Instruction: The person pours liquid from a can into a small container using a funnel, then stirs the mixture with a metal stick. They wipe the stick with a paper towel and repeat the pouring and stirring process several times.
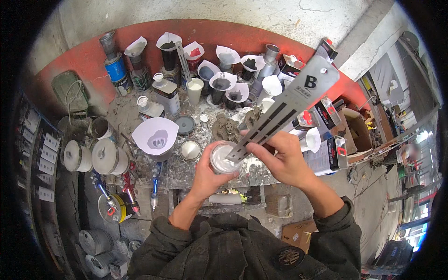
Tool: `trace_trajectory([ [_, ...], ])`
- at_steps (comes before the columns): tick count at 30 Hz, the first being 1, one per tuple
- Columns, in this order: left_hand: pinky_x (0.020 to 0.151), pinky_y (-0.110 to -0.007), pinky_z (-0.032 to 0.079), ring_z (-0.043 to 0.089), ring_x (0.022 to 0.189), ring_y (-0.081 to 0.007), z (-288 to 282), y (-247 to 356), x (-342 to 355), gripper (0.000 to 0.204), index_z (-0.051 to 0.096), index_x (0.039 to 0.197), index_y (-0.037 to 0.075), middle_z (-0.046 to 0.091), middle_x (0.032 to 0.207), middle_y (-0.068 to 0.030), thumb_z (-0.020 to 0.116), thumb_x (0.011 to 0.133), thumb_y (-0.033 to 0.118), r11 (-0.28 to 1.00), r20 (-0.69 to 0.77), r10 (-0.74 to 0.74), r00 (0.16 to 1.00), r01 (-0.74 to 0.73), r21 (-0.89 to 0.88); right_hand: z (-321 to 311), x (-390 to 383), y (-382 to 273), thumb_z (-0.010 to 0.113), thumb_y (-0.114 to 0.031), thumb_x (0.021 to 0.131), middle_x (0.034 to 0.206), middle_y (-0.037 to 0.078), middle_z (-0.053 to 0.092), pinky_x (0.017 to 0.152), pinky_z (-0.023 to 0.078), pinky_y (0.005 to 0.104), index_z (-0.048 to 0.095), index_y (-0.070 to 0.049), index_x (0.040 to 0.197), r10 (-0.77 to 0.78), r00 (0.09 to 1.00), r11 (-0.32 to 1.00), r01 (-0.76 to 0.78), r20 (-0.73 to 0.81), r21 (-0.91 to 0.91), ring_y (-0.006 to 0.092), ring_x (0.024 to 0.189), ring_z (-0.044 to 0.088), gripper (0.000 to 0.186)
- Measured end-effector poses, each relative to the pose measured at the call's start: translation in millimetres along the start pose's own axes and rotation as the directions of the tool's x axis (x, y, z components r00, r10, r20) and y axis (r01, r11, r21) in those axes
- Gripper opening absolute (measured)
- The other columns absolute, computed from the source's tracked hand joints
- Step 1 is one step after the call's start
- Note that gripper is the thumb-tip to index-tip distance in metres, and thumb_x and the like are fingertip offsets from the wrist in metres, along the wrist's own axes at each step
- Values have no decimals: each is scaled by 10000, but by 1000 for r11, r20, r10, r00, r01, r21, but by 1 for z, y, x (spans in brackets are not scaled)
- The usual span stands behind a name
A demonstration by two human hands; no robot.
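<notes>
The cup (223,158) sits near the front edge of the bench (186,170), white inside, and my left hand (207,175) is wrapped around its near side, fingers closed on it. My right hand (284,161) pinches the lower part of a long metal stick (280,112), whose tip dips into the cup while its wide end slants up to the far right. Just left of the cup lies a round lid (190,149), and further left a paper funnel (156,135). At the far side, cans topped with more funnels (224,81) stand along the red wall (88,58).
</notes>
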State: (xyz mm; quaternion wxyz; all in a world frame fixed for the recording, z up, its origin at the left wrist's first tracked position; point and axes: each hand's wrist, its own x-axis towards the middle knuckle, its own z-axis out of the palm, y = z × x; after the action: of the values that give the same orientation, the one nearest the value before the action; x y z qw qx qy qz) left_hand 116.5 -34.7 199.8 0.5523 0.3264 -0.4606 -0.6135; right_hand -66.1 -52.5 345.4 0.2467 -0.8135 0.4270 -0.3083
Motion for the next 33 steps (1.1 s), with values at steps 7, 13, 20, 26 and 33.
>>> trace_trajectory([
  [7,1042,-338,466,569,1212,-187,4,-5,-1,822,424,1393,23,572,1303,-93,846,690,-32,1000,3,17,1000,-17,5,1,-2,-7,702,-74,921,868,61,734,600,480,239,713,-4,1194,-101,988,991,110,-118,70,76,666,623,283],
  [13,1045,-337,460,567,1210,-187,-2,-3,-6,829,436,1397,30,564,1312,-86,852,683,-25,998,-3,-15,1000,15,-55,-3,8,-8,705,-79,923,831,36,711,613,466,244,711,-28,1209,-104,981,994,101,-165,-29,71,679,593,290],
  [20,1047,-377,452,567,1201,-237,-9,-14,-13,847,495,1380,49,558,1313,-95,903,641,118,956,-103,14,995,17,293,24,-8,30,748,-171,888,640,118,563,536,421,392,656,-12,860,-193,974,981,188,-120,-49,272,551,562,186],
  [26,1026,-360,451,548,1226,-220,-30,-47,-8,925,408,1450,10,542,1326,-86,889,661,42,993,-175,-106,979,114,36,41,9,23,673,-222,900,770,184,564,618,447,480,576,11,871,-208,965,972,222,-163,73,419,733,594,254],
  [33,1112,-366,373,495,1287,-229,-16,-38,0,985,390,1464,13,490,1390,-91,893,619,79,997,-123,-10,992,18,69,13,17,22,682,-210,910,762,167,532,590,437,463,543,8,843,-279,912,959,279,-301,-42,406,701,586,267],
])
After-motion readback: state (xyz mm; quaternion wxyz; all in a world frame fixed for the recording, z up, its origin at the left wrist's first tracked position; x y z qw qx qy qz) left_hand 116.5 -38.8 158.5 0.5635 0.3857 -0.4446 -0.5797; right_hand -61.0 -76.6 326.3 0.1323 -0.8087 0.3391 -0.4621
